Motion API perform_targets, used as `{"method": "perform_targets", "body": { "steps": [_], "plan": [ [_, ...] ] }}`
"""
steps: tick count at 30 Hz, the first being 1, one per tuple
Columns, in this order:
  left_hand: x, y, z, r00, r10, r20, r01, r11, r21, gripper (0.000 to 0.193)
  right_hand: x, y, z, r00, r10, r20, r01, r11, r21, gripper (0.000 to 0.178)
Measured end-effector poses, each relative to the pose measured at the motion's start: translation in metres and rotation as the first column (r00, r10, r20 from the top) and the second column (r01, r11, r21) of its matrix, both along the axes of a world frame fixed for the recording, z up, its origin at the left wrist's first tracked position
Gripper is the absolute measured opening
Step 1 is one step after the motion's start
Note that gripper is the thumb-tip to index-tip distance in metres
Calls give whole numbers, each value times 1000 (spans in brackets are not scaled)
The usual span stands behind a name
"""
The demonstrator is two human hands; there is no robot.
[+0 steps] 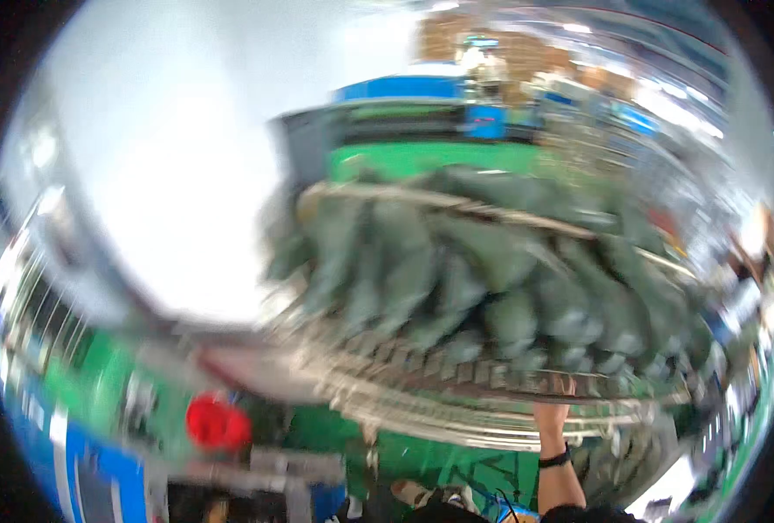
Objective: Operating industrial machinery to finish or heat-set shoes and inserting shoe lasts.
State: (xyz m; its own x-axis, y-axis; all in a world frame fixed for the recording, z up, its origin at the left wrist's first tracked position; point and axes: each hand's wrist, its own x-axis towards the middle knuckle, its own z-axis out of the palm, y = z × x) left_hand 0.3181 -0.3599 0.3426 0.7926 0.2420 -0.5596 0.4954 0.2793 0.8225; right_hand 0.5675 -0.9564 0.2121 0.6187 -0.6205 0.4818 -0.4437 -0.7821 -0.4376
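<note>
At the near edge, a forearm with a dark wristband [555, 458] rose from the bottom of the view, right of centre. Its hand, the right hand [554, 410], reached up to the near rim of a metal rack [456, 397] and touched it; heavy blur hid the fingers, so whether they gripped the rim or lay open could not be told. The left hand was out of sight. To the near left, a round red object [218, 424] sat beside blue and green panels. On the rack, just beyond the hand, rows of grey-green bundles [483, 279] lay packed side by side, overlapping. Farther off stretched a green floor [422, 159], with blue and dark machinery [404, 113] behind it, and a bright white surface [169, 174] filled the far left.
</note>
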Motion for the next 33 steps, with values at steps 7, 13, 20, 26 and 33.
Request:
{"method": "perform_targets", "body": {
  "steps": [7,13,20,26,33],
  "plan": [
    [-194,52,11,495,720,486,-759,630,-160,50,15,248,78,443,895,-55,-833,433,345,30],
    [-362,64,-54,459,887,-47,-562,331,758,38,-31,434,78,-174,984,22,-808,-156,569,21],
    [-468,62,-219,219,830,-513,-50,534,844,31,-154,644,195,-695,704,148,-717,-695,-62,28],
    [-427,189,-153,477,868,-139,81,114,990,39,-216,765,215,-608,781,-143,-705,-614,-356,53],
    [-438,391,-282,708,600,-373,608,-247,755,40,-222,772,197,-480,847,-228,-699,-526,-484,46]
  ]
}}
